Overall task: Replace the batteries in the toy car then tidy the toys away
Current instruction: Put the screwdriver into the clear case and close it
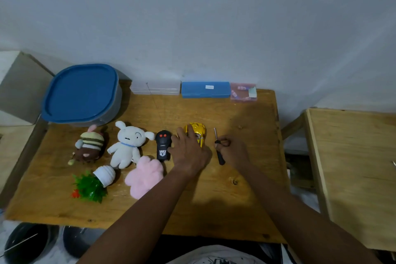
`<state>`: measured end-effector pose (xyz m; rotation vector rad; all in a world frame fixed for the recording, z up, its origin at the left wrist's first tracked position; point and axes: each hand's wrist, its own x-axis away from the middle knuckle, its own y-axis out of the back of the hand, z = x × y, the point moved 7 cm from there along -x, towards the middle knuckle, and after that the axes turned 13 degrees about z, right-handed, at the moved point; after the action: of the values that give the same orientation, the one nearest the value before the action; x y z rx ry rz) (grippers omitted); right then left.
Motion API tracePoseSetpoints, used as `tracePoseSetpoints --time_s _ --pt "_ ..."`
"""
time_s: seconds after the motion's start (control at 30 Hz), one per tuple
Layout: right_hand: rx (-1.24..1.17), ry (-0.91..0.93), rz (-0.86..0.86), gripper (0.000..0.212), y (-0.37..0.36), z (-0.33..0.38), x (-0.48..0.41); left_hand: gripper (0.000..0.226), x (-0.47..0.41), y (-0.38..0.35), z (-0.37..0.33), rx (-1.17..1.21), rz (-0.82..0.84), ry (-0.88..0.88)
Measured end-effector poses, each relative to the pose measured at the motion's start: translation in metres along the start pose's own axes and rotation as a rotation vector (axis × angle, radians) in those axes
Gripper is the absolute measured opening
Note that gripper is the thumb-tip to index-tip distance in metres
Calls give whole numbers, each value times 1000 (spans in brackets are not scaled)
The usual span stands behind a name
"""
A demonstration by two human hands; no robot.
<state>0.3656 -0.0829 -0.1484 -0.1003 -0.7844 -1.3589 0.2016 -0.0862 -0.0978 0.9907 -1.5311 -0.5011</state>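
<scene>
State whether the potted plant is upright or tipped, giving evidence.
Tipped: the potted plant lies on its side, leaves spread across the wooden table.

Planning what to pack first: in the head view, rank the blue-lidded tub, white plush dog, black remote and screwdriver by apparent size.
1. blue-lidded tub
2. white plush dog
3. black remote
4. screwdriver: about as long as the remote, but much thinner
</scene>
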Motion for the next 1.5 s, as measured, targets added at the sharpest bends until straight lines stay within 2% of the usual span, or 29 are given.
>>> tracePoseSetpoints --time_s 0.07,0.13,0.3,0.4,0.5,0.67,0.73,0.9,1.0,1.23,1.37,1.5 --pt "13 24 -8 21 1 7 -2 89 0 4 6 21 -28 -33" --pt "62 77 -17 20 2 24 -4 84 2 17 17 111 -124 -82" --pt "211 273 -17 20 -10 90 -27 35 -2 72 88 527 -449 -139" --pt "292 420 8 22 -26 132 -52 12 -25 98 127 560 -521 -100" --pt "420 478 79 23 -53 164 -86 14 -66 113 149 532 -524 -55" --pt "606 507 115 20 -85 202 -138 67 -130 120 157 664 -439 -15" --pt "669 541 125 21 -92 214 -149 78 -145 125 159 693 -457 -54" --pt "813 591 106 21 -104 227 -172 74 -164 131 170 894 -452 -132" --pt "854 620 84 20 -107 231 -177 66 -169 133 174 957 -432 -104" --pt "863 713 -15 13 -99 244 -167 49 -171 135 174 1096 -498 -27" --pt "770 742 -149 14 -80 258 -157 42 -168 136 172 1080 -494 -10" --pt "715 735 -158 14 -75 261 -152 25 -163 133 173 1029 -540 -34"
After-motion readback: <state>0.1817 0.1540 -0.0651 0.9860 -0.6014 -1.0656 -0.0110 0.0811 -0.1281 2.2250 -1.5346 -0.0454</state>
